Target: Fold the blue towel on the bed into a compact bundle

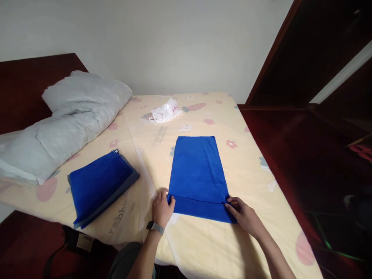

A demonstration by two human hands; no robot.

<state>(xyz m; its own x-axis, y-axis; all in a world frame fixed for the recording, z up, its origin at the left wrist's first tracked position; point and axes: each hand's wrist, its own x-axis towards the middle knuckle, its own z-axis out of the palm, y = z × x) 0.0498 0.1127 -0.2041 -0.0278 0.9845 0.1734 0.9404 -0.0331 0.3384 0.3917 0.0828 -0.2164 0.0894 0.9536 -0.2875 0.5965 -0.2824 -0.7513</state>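
A blue cloth (198, 168) lies flat on the bed, its near edge folded up into a band. At the left end of this fold, my left hand (163, 207) pinches the cloth between thumb and fingers; a watch is on that wrist. My right hand (243, 214) pinches the right end of the same fold, thumb and forefinger at the corner. To the left lies a stack of folded blue and grey-blue cloths (100, 182), apart from both hands.
The bed (255, 186) has a pale yellow printed sheet. A crumpled white plastic bag (166, 111) sits beyond the cloth. Bunched grey bedding (84, 120) lies at the left, near a dark wooden headboard (26, 89). A black bag (72, 242) is below the bed's near left edge.
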